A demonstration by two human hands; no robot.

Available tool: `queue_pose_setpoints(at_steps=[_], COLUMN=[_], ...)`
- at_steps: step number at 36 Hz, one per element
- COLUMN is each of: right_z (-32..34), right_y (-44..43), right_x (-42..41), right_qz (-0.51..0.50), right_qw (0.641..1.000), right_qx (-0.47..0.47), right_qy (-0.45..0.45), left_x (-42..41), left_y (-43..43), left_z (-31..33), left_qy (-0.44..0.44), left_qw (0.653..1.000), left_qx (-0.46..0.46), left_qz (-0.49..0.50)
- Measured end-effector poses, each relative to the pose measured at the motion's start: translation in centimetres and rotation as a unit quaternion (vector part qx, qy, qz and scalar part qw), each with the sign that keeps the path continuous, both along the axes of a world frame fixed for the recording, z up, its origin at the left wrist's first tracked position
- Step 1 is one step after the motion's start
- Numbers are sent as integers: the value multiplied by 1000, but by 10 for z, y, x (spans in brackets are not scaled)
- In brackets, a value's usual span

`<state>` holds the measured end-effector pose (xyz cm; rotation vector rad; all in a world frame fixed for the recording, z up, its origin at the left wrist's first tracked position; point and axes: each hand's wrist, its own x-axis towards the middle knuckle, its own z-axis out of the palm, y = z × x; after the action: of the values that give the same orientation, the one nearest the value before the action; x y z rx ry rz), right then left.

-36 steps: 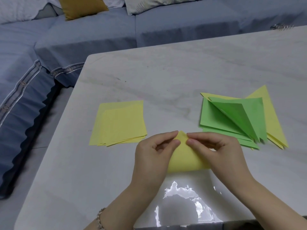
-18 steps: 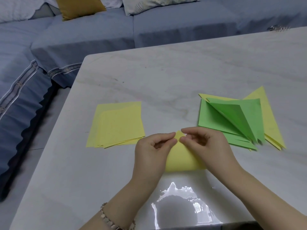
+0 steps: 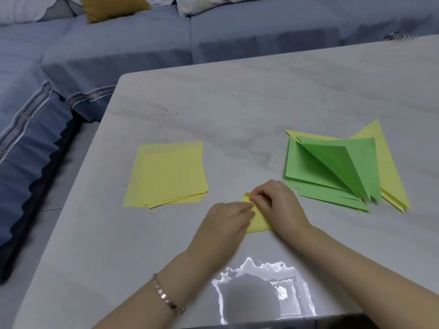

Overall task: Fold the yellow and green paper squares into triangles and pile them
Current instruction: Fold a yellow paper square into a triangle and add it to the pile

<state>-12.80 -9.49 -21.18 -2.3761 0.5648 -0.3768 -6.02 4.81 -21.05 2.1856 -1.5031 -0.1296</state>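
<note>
The yellow sheet (image 3: 259, 223) lies on the table (image 3: 237, 103) near its front edge, doubled over, with only a wedge of it showing between the two hands. The right hand (image 3: 280, 205) curls its fingers (image 3: 260, 198) over the sheet's far corner and pinches it. The left hand (image 3: 225, 224) lays its fingers (image 3: 245, 208) across the paper towards that corner. Blur hides whether they pinch or only press.

To the right sits the pile of folded triangles (image 3: 332, 167), green ones on top of yellow ones, loosely fanned. To the left, well apart, the stack of yellow squares (image 3: 166, 174) waits unfolded, several sheets thick.

No unfolded green squares are in view, so the green looks done and the yellow is well short of finished. This sheet still needs creasing and piling.
</note>
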Motion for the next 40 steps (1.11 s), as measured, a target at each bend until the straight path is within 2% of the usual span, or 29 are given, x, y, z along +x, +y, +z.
queue_pose_setpoints(at_steps=[3,10,13,15,17,20,22,23,33,40], right_z=[-1,2,5,9,18,32,41,45,53,57], right_y=[0,-2,-2,-2,-1,2,5,7,12,14], right_x=[-1,-3,-2,-2,-2,-6,-9,-10,-21,-23], right_qz=[-2,0,-16,-33,-45,-35,-26,-23,-37,-23], right_qw=[1000,999,997,989,969,943,935,932,935,943], right_qx=[3,31,66,136,232,306,325,331,313,290], right_qy=[-5,-23,-22,-36,-73,-125,-141,-149,-165,-164], left_x=[-5,-5,-10,-13,-15,-11,-6,-5,-17,-20], left_y=[3,7,11,12,11,5,-3,-6,-8,-5], left_z=[-10,-13,-15,-8,10,28,39,44,57,60], left_qy=[-34,-38,-29,21,105,270,363,380,373,376], left_qw=[997,997,997,999,987,935,892,883,868,867], left_qx=[13,-51,-46,-40,-60,-99,-143,-156,-230,-240], left_qz=[-69,-54,-46,5,102,208,228,226,232,222])
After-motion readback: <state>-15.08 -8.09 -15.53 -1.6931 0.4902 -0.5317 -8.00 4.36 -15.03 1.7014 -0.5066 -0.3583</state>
